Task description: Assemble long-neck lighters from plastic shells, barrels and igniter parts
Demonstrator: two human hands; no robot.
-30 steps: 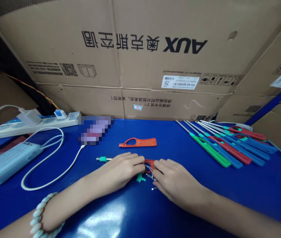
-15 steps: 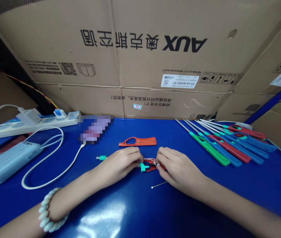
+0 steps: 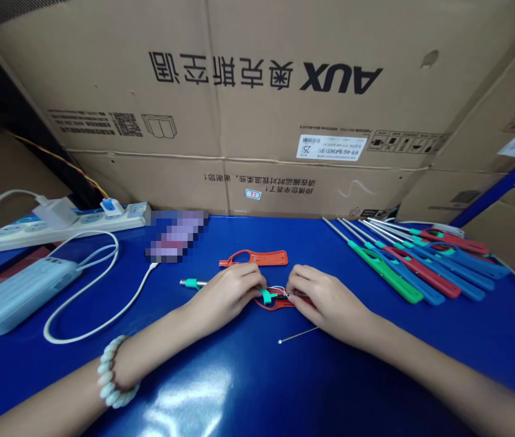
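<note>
My left hand (image 3: 235, 295) is closed, thumb and fingers pinching a green trigger (image 3: 267, 297) of a long-reach lighter. Opposite it, my right hand (image 3: 332, 301) is closed on a slim black part (image 3: 281, 297) with a thin white wire (image 3: 277, 287) looping above it. Beneath both hands lies an orange handle half (image 3: 272, 306), partly covered by my fingers. A metal tube with a green collar (image 3: 191, 283) sticks out left of my left hand. The other orange handle half (image 3: 272, 259) rests just behind, and a thin metal rod (image 3: 298, 335) lies in front of my right hand.
Several long-reach lighters (image 3: 414, 264) in green, blue and red lie fanned out on the right. To the left are a blurred-out phone (image 3: 178, 237), a white cable (image 3: 116, 312), a light blue power bank (image 3: 20, 294) and a power strip (image 3: 91, 224). A large cardboard box (image 3: 257, 121) stands behind.
My left hand has shifted slightly right and away from me, the green trigger moving with it. The right hand has barely moved. The view has shifted a little.
</note>
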